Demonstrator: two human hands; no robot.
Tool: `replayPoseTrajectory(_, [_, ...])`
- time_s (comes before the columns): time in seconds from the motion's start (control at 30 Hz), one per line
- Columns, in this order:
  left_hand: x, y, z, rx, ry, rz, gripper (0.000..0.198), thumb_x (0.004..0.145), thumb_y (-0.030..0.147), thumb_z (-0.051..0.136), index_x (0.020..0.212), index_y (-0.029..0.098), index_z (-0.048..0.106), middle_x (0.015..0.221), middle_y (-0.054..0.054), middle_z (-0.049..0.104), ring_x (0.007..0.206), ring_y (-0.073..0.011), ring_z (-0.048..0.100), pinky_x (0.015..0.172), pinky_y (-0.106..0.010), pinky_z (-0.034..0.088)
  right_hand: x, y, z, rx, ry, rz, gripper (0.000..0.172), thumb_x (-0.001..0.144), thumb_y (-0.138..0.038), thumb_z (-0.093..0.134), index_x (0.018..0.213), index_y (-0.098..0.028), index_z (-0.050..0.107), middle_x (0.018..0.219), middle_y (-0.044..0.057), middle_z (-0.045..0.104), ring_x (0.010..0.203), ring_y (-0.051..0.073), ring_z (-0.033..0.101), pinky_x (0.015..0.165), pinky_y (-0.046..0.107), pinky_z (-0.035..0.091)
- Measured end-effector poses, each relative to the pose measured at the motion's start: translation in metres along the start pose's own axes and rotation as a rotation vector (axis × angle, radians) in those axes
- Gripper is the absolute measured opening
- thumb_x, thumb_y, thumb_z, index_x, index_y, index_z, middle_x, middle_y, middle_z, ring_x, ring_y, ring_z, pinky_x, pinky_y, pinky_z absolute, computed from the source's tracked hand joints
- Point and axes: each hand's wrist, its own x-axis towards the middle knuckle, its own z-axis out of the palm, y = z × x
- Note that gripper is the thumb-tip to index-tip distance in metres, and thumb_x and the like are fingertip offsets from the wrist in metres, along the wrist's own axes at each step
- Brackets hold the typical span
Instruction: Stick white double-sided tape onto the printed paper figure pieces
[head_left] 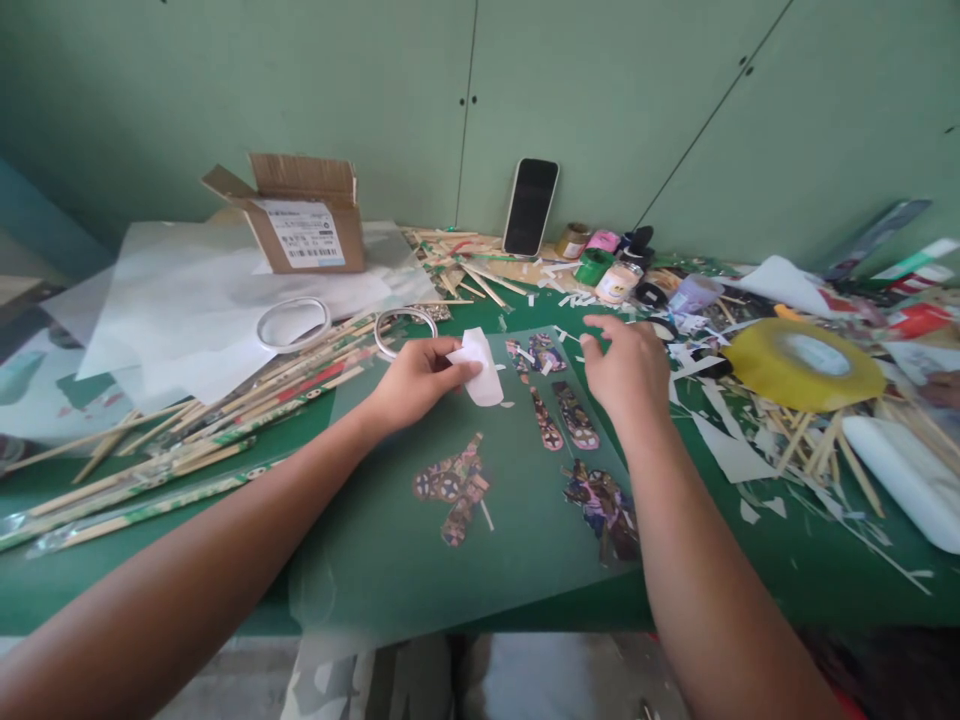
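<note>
My left hand point(421, 380) pinches a small white piece of paper point(484, 372) between thumb and fingers, above a clear plastic sheet point(390, 570). Over the sheet's far right edge is my right hand point(626, 365), its thumb and index finger apart and nothing visible between them. Patterned cut-out pieces lie on the sheet: a jointed cluster point(454, 485) at the middle, two long pieces side by side, including the wider one point(575, 415), and a larger dark figure piece point(604, 510) beside my right forearm. Smaller patterned pieces point(546, 353) are at the sheet's far edge.
An opened cardboard box point(322, 235) stands at the back left, behind wooden sticks point(217, 430) and two tape rings point(294, 325). A phone point(531, 207) leans on the wall near paint jars point(619, 282). Rightward are yellow tape point(757, 365), paper scraps point(731, 448) and a white object point(904, 480).
</note>
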Motion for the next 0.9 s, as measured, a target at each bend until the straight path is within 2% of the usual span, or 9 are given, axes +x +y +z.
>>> replayPoseTrajectory(0.07, [0.0, 0.0, 0.0, 0.004, -0.008, 0.006, 0.03, 0.076, 0.043, 0.067, 0.073, 0.013, 0.063, 0.066, -0.001, 0.059, 0.06, -0.0112, 0.05, 0.059, -0.026, 0.037, -0.008, -0.013, 0.003, 0.207, -0.11, -0.057, 0.021, 0.085, -0.033, 0.056, 0.083, -0.019, 0.071, 0.079, 0.007, 0.064, 0.065, 0.018, 0.055, 0.065, 0.033, 0.04])
replayPoseTrajectory(0.13, [0.0, -0.001, 0.001, 0.005, -0.012, 0.011, 0.029, 0.077, 0.042, 0.066, 0.074, 0.013, 0.063, 0.066, -0.001, 0.059, 0.06, -0.0112, 0.05, 0.059, -0.026, 0.037, -0.02, -0.029, 0.009, 0.491, -0.326, -0.09, 0.033, 0.088, -0.046, 0.054, 0.076, -0.019, 0.068, 0.07, 0.004, 0.063, 0.062, 0.016, 0.055, 0.06, 0.03, 0.04])
replayPoseTrajectory(0.23, [0.0, -0.001, 0.001, 0.02, -0.013, 0.023, 0.028, 0.077, 0.041, 0.065, 0.075, 0.013, 0.064, 0.066, -0.001, 0.059, 0.059, -0.0108, 0.049, 0.058, -0.025, 0.037, -0.035, -0.047, 0.018, 0.683, -0.503, -0.104, 0.036, 0.083, -0.052, 0.06, 0.07, -0.019, 0.062, 0.064, 0.001, 0.06, 0.058, 0.013, 0.053, 0.055, 0.027, 0.038])
replayPoseTrajectory(0.43, [0.002, -0.005, 0.002, 0.033, 0.005, 0.023, 0.025, 0.076, 0.037, 0.067, 0.076, 0.013, 0.061, 0.065, 0.001, 0.057, 0.058, -0.01, 0.05, 0.056, -0.023, 0.038, -0.035, -0.047, 0.021, 0.788, -0.539, -0.085, 0.034, 0.075, -0.053, 0.071, 0.074, -0.019, 0.062, 0.066, -0.001, 0.061, 0.058, 0.011, 0.053, 0.055, 0.026, 0.04])
replayPoseTrajectory(0.53, [0.002, -0.006, 0.002, 0.025, 0.039, 0.055, 0.022, 0.076, 0.035, 0.067, 0.078, 0.013, 0.062, 0.069, 0.0, 0.06, 0.06, -0.0105, 0.052, 0.058, -0.025, 0.041, -0.028, -0.041, 0.018, 0.81, -0.522, 0.037, 0.041, 0.078, -0.06, 0.064, 0.078, -0.019, 0.064, 0.063, -0.001, 0.059, 0.054, 0.011, 0.052, 0.053, 0.026, 0.04])
replayPoseTrajectory(0.67, [-0.002, -0.001, 0.0, 0.163, 0.127, 0.295, 0.007, 0.074, 0.016, 0.064, 0.079, 0.016, 0.068, 0.081, -0.002, 0.064, 0.075, -0.013, 0.058, 0.071, -0.028, 0.046, -0.026, -0.04, 0.017, 0.803, -0.691, 0.353, 0.046, 0.081, -0.063, 0.058, 0.081, -0.018, 0.066, 0.055, -0.001, 0.056, 0.041, 0.01, 0.046, 0.043, 0.027, 0.035])
replayPoseTrajectory(0.73, [-0.005, 0.002, -0.001, 0.285, 0.116, 0.448, 0.019, 0.071, 0.006, 0.059, 0.079, 0.019, 0.071, 0.089, -0.002, 0.063, 0.086, -0.0142, 0.06, 0.08, -0.03, 0.048, -0.028, -0.042, 0.018, 0.896, -0.78, 0.438, 0.04, 0.078, -0.058, 0.066, 0.085, -0.018, 0.066, 0.062, 0.0, 0.06, 0.045, 0.011, 0.051, 0.046, 0.028, 0.04])
replayPoseTrajectory(0.8, [-0.007, 0.004, -0.001, 0.4, 0.084, 0.558, 0.028, 0.07, 0.0, 0.056, 0.079, 0.021, 0.072, 0.096, -0.002, 0.062, 0.094, -0.0152, 0.059, 0.087, -0.032, 0.048, -0.029, -0.046, 0.018, 1.005, -0.763, 0.441, 0.034, 0.071, -0.048, 0.075, 0.089, -0.019, 0.066, 0.067, -0.002, 0.06, 0.051, 0.011, 0.054, 0.051, 0.029, 0.044])
replayPoseTrajectory(0.9, [-0.008, 0.003, 0.001, 0.508, 0.075, 0.63, 0.028, 0.076, 0.002, 0.057, 0.088, 0.022, 0.072, 0.104, -0.004, 0.061, 0.101, -0.0167, 0.058, 0.093, -0.035, 0.047, -0.027, -0.045, 0.017, 1.065, -0.612, 0.383, 0.03, 0.067, -0.035, 0.079, 0.089, -0.02, 0.067, 0.067, -0.004, 0.058, 0.054, 0.01, 0.053, 0.054, 0.028, 0.046])
